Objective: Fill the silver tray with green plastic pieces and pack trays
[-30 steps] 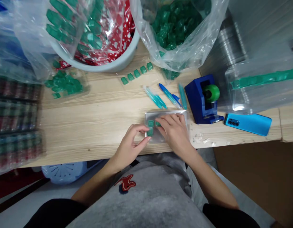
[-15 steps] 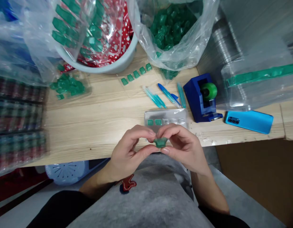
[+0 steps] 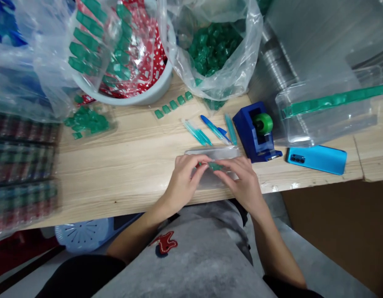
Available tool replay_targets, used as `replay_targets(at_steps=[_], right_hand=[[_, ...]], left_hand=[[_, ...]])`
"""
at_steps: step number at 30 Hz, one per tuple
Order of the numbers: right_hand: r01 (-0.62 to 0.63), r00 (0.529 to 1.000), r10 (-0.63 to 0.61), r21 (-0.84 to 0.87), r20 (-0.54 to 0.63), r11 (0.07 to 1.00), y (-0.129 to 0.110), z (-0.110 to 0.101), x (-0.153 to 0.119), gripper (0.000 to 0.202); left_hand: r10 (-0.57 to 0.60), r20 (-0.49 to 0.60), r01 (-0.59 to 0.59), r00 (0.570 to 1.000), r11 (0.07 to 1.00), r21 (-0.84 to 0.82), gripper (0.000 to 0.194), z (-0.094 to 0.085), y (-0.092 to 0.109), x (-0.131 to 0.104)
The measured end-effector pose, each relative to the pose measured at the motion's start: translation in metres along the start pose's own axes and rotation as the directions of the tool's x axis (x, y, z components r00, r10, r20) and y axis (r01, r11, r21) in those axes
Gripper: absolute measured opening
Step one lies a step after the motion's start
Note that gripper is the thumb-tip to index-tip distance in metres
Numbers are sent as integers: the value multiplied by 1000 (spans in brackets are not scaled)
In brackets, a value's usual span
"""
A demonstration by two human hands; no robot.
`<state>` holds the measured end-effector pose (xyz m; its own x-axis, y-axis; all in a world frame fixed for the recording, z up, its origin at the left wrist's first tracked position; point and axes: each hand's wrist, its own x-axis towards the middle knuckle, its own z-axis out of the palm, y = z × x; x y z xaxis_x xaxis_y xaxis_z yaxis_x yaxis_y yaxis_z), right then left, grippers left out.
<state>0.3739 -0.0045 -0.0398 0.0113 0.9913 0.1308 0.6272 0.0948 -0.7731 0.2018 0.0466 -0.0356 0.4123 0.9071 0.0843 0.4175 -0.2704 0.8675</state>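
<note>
A small translucent green plastic piece (image 3: pixel 215 166) is held low over a clear plastic tray (image 3: pixel 211 182) at the table's front edge. My right hand (image 3: pixel 243 179) has it between thumb and fingers. The fingertips of my left hand (image 3: pixel 185 179) are pinched together at its left side; whether they grip the piece too is hard to see. Both hands cover most of the tray's slots, and a bit of green shows beneath the left fingers.
Beyond the tray lie several pens (image 3: pixel 215 129) and a blue tape dispenser (image 3: pixel 255 134). A blue phone (image 3: pixel 317 160) rests at the right. Farther back stand a bag of green pieces (image 3: pixel 214 49) and a white tub (image 3: pixel 148 96). Stacked packs (image 3: pixel 24 165) fill the left side.
Both hands have moved forward with the green piece, from near my body to over the tray. The view has shifted slightly.
</note>
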Motion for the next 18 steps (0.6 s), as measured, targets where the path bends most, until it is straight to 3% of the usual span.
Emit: replay_targets(at_steps=[3,7,14,18], right_hand=[[53,999,-54,-193,1,980,8,4,5,18],[113,994,-104,-306,46,945,12,5,9,19],[150,988,-148,-335,33,930,15,0,9,20],[236,971,-239,-300,26,924,15,2,10,19]], left_hand=[[-57,-52,58,997,998,7,12,-8,-9,2],[-136,-101,135,986,991,-13,10,-22,-22,0],[-178,-134,172,975,984,-56,9,-36,-27,1],[-158,-107,155,982,987,-38,10,-38,-24,5]])
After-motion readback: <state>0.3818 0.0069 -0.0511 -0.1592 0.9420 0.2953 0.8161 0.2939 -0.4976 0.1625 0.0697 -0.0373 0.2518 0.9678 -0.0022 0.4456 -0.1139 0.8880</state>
